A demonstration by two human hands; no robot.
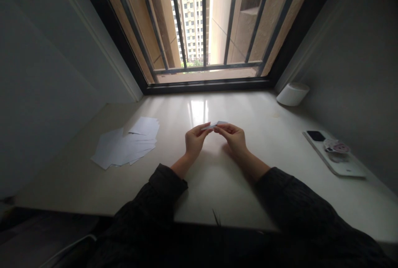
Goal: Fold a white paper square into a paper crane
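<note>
Sleeves, left hand, right hand pinching paper

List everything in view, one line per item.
small paper piece: one, white, pinched between both hands above mid-table
paper sheets: loose fanned pile, white, on the table left of the hands
phone: one, white case with a dark camera patch and a round grip, table's right side
round object: one, white, far right corner by the wall
table: one, glossy cream
window: one, dark frame, barred, buildings outside
left hand: one, bare, pinching the paper's left end
right hand: one, bare, pinching its right end
sleeves: two, dark, bottom of view
</note>
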